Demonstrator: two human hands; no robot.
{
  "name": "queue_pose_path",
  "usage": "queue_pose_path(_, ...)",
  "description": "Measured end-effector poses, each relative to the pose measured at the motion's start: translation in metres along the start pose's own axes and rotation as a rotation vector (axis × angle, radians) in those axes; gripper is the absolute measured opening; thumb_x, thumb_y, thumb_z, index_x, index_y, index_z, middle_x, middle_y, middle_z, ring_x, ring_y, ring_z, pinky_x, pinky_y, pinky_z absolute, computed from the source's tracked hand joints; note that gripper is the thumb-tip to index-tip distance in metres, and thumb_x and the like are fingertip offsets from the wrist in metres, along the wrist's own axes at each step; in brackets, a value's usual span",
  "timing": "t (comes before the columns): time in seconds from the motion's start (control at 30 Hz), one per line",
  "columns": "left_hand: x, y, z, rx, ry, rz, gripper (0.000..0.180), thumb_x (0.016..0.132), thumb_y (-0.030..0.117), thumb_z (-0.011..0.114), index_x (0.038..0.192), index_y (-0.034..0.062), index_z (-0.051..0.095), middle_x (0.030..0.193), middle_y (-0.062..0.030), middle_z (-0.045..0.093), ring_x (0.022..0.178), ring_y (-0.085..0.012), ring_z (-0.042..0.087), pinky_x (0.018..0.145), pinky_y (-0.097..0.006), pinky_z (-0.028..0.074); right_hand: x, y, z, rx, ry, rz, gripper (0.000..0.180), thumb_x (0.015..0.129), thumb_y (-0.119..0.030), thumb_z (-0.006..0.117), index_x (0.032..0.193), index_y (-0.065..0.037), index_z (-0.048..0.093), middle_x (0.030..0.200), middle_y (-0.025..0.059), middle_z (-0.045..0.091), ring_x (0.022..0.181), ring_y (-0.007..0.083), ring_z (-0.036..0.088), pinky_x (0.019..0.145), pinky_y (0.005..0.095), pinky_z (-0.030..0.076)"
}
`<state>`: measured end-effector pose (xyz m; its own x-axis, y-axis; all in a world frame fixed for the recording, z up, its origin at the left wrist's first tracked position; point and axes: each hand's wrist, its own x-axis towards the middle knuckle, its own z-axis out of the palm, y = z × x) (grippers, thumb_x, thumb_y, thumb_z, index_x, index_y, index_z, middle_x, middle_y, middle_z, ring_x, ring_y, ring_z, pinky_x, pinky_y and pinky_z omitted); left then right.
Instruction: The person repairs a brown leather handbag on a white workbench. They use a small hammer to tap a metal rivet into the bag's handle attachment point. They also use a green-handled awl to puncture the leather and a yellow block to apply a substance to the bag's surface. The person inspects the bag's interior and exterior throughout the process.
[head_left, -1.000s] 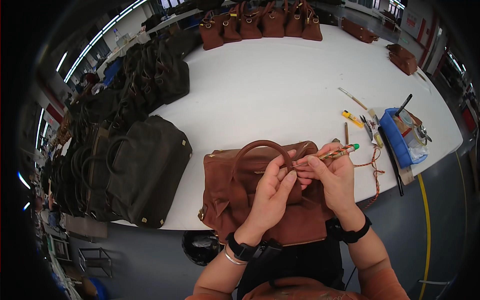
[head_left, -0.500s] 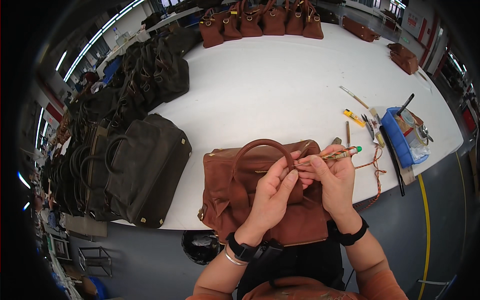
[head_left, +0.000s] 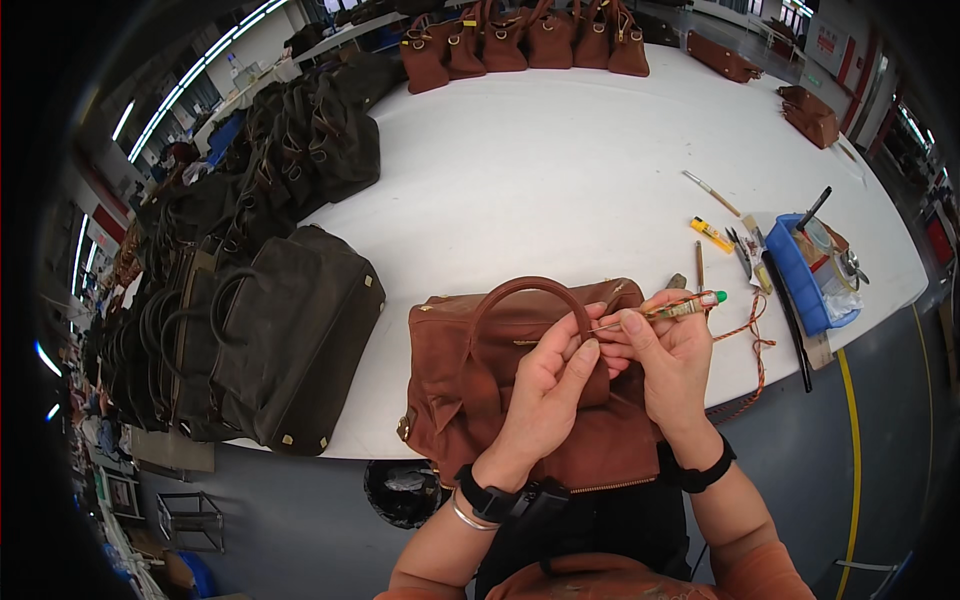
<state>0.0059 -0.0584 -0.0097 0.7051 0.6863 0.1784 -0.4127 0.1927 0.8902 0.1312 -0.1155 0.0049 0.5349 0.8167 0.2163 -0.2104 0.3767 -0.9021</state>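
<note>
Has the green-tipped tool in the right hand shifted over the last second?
No. The green-tipped tool sits in the same place against the brown bag's handle and the blue tray, pinched by the right hand.

This looks like a bag workshop — a big white table [head_left: 560,170] holds rows of dark bags [head_left: 250,250] and brown bags [head_left: 520,40], with small tools in a blue tray [head_left: 800,275]. Far-off things are blurry — maybe more work tables.

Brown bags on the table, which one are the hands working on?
The brown bag lying at the near table edge, alone. The left hand and right hand rest on it below its arched handle; the other brown bags stand upright in a far row.
</note>
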Motion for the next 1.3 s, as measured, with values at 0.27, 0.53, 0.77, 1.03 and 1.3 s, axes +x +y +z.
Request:
queue_pose_path(0.27,0.0,0.002,0.0,-0.081,0.035,-0.037,0.038,0.104,0.014,0.041,0.137,-0.0049,0.043,0.12,-0.0102,0.06,0.101,-0.0127,0.061,0.091,-0.028,0.05,-0.003,0.0,0.003,-0.049,-0.001,-0.035,0.024,0.095,-0.001,0.056,0.108,0.0,0.037,0.094,0.0189,0.064,0.085,0.0228,0.07,0.07,0.031,0.062)
queue_pose_path(0.53,0.003,-0.001,-0.003,-0.096,0.075,-0.023,0.037,0.105,0.021,0.04,0.128,-0.0053,0.054,0.111,-0.0093,0.065,0.099,-0.0122,0.062,0.09,-0.027,0.05,-0.01,-0.001,0.011,-0.169,0.024,-0.119,0.019,0.094,-0.001,0.058,0.105,0.004,0.044,0.091,0.0176,0.067,0.079,0.0162,0.068,0.064,0.0244,0.056)
queue_pose_path(0.77,0.003,-0.002,-0.002,-0.062,0.119,-0.008,0.035,0.104,0.022,0.044,0.124,-0.0038,0.057,0.11,-0.0083,0.066,0.1,-0.0119,0.06,0.091,-0.028,0.048,-0.016,0.003,0.012,-0.432,0.047,-0.212,0.01,0.091,-0.001,0.063,0.094,0.008,0.058,0.095,0.0078,0.062,0.075,0.0139,0.067,0.064,0.0243,0.055)
queue_pose_path(1.03,0.001,-0.009,-0.004,0.0,0.172,-0.006,0.031,0.103,0.022,0.049,0.119,-0.0012,0.062,0.111,-0.0059,0.066,0.105,-0.0101,0.057,0.098,-0.028,0.042,-0.02,0.007,0.013,-0.701,0.046,-0.455,0.009,0.085,0.002,0.069,0.091,0.004,0.063,0.093,0.0098,0.06,0.074,0.0183,0.067,0.062,0.0263,0.054)
queue_pose_path(1.3,0.001,-0.009,-0.002,-0.003,0.189,-0.013,0.029,0.102,0.021,0.051,0.116,-0.0014,0.063,0.105,-0.005,0.067,0.101,-0.0083,0.058,0.095,-0.027,0.043,-0.022,0.015,0.007,-0.705,-0.006,-0.549,0.016,0.082,0.006,0.069,0.096,0.003,0.06,0.091,0.0114,0.063,0.074,0.0205,0.067,0.063,0.0274,0.053)
